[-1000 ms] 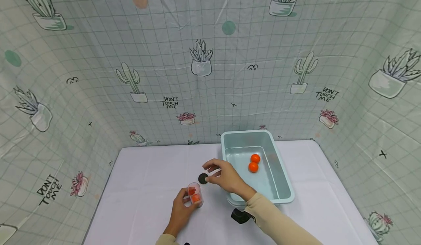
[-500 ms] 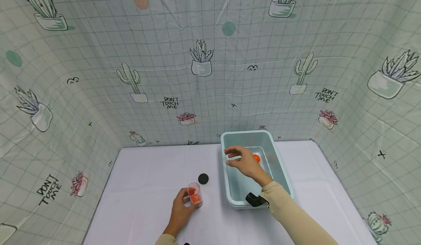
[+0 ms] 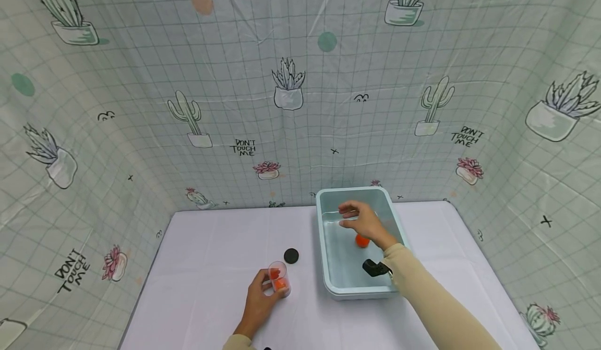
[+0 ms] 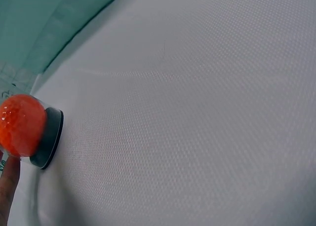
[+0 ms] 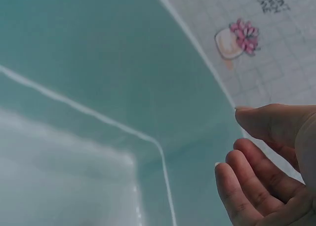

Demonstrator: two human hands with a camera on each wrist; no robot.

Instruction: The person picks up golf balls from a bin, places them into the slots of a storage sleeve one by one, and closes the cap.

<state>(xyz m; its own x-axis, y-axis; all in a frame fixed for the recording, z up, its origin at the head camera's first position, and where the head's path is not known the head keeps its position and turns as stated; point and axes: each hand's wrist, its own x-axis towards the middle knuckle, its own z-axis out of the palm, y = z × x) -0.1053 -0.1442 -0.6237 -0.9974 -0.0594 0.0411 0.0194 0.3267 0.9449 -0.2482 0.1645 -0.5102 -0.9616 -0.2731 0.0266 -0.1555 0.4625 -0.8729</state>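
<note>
In the head view my left hand [image 3: 258, 299] grips a clear cylinder [image 3: 284, 273] standing on the table, with orange balls inside. The left wrist view shows one orange ball [image 4: 22, 124] in it above a dark base [image 4: 48, 137], and a fingertip [image 4: 11, 179] against its side. A flat black disc [image 3: 291, 256] lies on the table just beyond the cylinder. My right hand [image 3: 368, 224] hovers over the pale blue-green bin [image 3: 345, 277], fingers loosely bent and apart from the thumb, holding nothing. Below it an orange ball [image 3: 362, 241] rests in the bin, partly hidden by the hand.
A white cloth covers the table [image 3: 211, 245]. Fabric printed with cacti [image 3: 286, 146] hangs behind it and on both sides. The bin stands at the back right, its raised rim [image 3: 321, 235] facing the cylinder.
My right hand has moved from beside the black disc rightward and back over the bin, leaving the disc on the table. The left hand still holds the cylinder in the same place.
</note>
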